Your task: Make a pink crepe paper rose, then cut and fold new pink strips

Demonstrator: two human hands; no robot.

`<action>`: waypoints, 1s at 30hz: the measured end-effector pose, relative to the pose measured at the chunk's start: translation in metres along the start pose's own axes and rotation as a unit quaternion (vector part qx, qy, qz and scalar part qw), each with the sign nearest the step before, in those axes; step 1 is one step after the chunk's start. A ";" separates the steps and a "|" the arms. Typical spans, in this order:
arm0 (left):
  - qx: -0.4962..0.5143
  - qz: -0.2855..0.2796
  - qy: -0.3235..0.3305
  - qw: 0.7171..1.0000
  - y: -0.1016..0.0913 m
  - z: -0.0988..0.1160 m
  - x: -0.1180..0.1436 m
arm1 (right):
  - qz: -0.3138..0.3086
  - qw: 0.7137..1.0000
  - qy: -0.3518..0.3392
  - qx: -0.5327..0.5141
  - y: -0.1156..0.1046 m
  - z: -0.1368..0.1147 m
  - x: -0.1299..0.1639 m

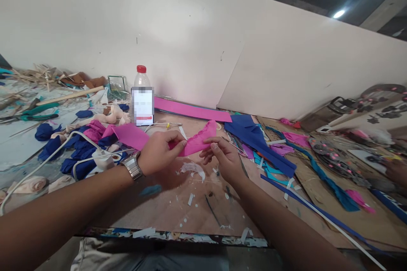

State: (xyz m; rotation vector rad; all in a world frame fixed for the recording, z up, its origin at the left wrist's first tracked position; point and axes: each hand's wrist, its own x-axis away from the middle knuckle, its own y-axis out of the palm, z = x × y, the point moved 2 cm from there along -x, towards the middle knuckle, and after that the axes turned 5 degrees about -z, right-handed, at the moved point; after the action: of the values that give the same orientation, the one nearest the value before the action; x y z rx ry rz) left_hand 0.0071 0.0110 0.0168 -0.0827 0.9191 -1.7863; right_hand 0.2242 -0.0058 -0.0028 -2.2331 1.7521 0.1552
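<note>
A bright pink strip of thin, paper-like material [201, 137] stretches between my two hands above the table, its upper edge gathered and wavy. My left hand [160, 150], with a metal watch on the wrist, pinches the strip's left end between thumb and finger. At the other end, the fingers of my right hand [222, 156] curl closed on its lower right corner. A wider pink piece [131, 135] lies behind my left hand. Just past the strip, a thin looped cord and a small white scrap [182, 132] rest on the table.
A phone [143, 108] leans on a red-capped bottle [141, 77]. Left are blue bundles [74, 165], a white charger with cable [103, 159] and green-handled pliers [40, 112]. Blue strips [260, 146] lie right; another person's hand [397, 172] shows at the far right.
</note>
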 end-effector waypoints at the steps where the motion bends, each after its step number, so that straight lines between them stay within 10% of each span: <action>1: 0.004 -0.004 0.001 1.000 0.000 0.000 0.000 | -0.008 1.000 0.005 -0.012 0.000 0.001 0.000; 23: 0.033 -0.042 -0.009 0.999 0.001 -0.004 -0.001 | -0.071 0.995 0.067 -0.023 0.010 0.007 0.004; 30: 0.021 -0.037 -0.011 0.999 0.002 -0.003 -0.002 | -0.055 0.975 -0.067 0.204 0.005 -0.004 0.006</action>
State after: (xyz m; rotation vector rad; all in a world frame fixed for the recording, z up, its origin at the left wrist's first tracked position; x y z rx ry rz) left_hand 0.0074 0.0140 0.0139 -0.1101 0.8731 -1.8694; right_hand 0.2208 -0.0133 -0.0017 -1.9637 1.4329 -0.0712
